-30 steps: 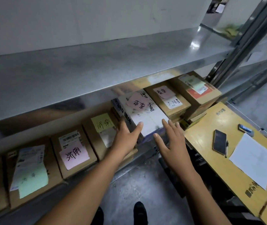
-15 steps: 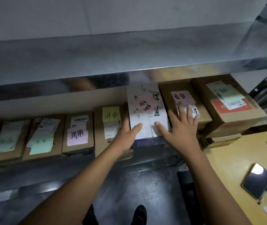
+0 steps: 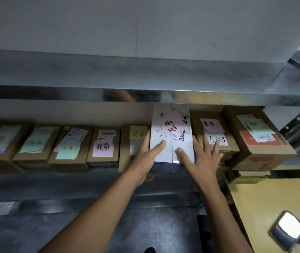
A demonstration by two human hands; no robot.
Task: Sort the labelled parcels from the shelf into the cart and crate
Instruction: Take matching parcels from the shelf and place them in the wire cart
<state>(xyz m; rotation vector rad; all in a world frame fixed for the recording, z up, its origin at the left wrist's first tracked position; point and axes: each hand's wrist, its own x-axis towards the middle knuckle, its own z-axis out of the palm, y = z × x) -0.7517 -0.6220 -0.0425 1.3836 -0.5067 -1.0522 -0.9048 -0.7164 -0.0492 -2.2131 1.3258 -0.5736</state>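
Both hands on the white parcel (image 3: 185,148), which sits on the lower level of the metal shelf (image 3: 145,96), mid-row, its near edge sticking out past the neighbouring boxes. A pink note (image 3: 171,125) with black handwriting is stuck on top, and there is partial black print beside it. Left hand (image 3: 144,157): thumb lies flat on the parcel's top and the fingers run straight along its left side, in the gap next to the brown box with a yellow note (image 3: 138,133). Right hand (image 3: 201,157): fingers spread and flat, thumb on the parcel's top near the front edge, the other fingers reaching over the brown box with a pink note (image 3: 211,125) just to the right, fingertips on its white label (image 3: 223,138). Neither hand curls round anything. Further right sits a bigger brown box with a red patch (image 3: 260,142) and a pale green note. To the left of the yellow-note box, a row of low brown boxes: one with a pink note (image 3: 103,147), then three with green notes (image 3: 67,152), writing too blurred to read. A yellow tabletop (image 3: 273,201) is at near right with a phone (image 3: 287,231) lying on it, screen catching glare. Dark floor below, shoe tip (image 3: 150,250) at the bottom edge.
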